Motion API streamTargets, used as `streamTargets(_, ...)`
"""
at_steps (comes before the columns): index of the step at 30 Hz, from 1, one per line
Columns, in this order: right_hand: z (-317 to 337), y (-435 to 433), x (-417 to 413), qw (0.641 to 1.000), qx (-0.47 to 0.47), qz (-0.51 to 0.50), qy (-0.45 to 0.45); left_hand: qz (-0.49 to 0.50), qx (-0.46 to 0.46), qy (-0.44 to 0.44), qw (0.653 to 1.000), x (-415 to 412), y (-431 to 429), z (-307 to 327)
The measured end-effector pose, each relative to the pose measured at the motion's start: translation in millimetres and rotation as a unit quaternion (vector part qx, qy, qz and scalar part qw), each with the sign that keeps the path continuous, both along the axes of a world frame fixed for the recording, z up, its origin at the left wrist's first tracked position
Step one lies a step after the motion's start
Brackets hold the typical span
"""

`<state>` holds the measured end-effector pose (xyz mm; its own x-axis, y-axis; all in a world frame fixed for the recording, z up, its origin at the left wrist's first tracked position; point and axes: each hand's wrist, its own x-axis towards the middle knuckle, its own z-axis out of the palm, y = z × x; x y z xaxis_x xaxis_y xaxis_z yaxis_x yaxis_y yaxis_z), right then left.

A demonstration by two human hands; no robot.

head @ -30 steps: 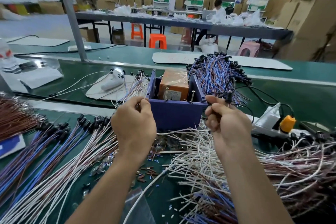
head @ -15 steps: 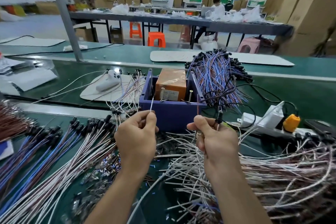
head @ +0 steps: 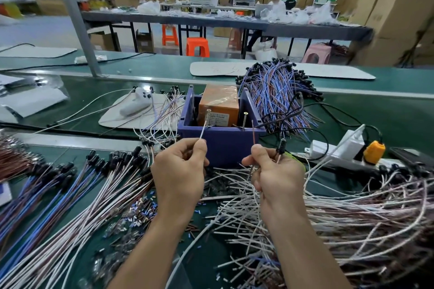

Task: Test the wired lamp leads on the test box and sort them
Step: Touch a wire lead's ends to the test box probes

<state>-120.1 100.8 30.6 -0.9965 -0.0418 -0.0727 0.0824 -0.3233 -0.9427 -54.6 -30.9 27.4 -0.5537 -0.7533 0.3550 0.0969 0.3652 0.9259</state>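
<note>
- Left hand [head: 180,171]: thumb and forefinger pinch a white lead [head: 202,131]. Its thin, stiff end rises from the fingertips, leaning slightly right, with the long axis pointing up and away from the person.
- The tip of the white lead meets the shank of the left screw [head: 207,114], a slim metal pin standing upright in the test box [head: 220,145].
- Right hand [head: 274,176]: curled fingers pinch a brown lead [head: 254,134]. It stands nearly upright, and its tip is just beside the right screw [head: 245,119]. Whether they touch cannot be told.
- A black lamp socket [head: 281,148] projects above the knuckles of the right hand, with thin wires running down into the fist.
- The test box is an open-topped rectangular bin of purple-blue plastic. It lies just beyond both hands and between them. A glossy, taped orange block [head: 219,103] sits inside it.
- A loose tangle of white and brown leads [head: 352,218] lies under and to the right of the right hand.
- Straight bundles of blue, white and brown leads [head: 70,195], with black sockets at their far ends, fan out to the left of the left hand.
- A further bundle of blue and orange leads [head: 277,96] arches behind the box.
- Short insulation clippings [head: 141,210] are scattered on the green tabletop [head: 375,119] near the left forearm.
- A white power strip [head: 333,150] with an orange plug [head: 373,151] lies to the right of the box.
</note>
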Motion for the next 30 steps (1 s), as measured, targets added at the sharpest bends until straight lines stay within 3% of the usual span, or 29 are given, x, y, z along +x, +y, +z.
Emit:
streamTargets(17, 4.5, -3.4, 4.9, 1.0, -0.005, -0.004, 0.005, 0.005, -0.011, 0.003, 1.0, 2.2, 2.4, -0.8)
streamTargets(21, 13.3, 1.3, 8.9, 1.0, -0.017, -0.024, 0.008, 0.045, 0.002, 0.011, 0.999, 3.4, 3.6, 0.1)
streamTargets(26, 42.5, 11.5, 21.9, 0.994, -0.048, 0.095, -0.017, 0.167, -0.026, -0.057, 0.984, 10.8, -8.6, 4.1)
streamTargets(28, 55.8, 17.0, 27.6, 0.987, -0.058, 0.145, -0.019, 0.124, 0.014, -0.015, 0.992, 12.9, -14.0, 7.5)
streamTargets(30, 65.4, 19.3, 32.0, 0.98, -0.056, 0.186, -0.027, 0.018, 0.111, 0.074, 0.991, 12.6, -16.0, 13.7)
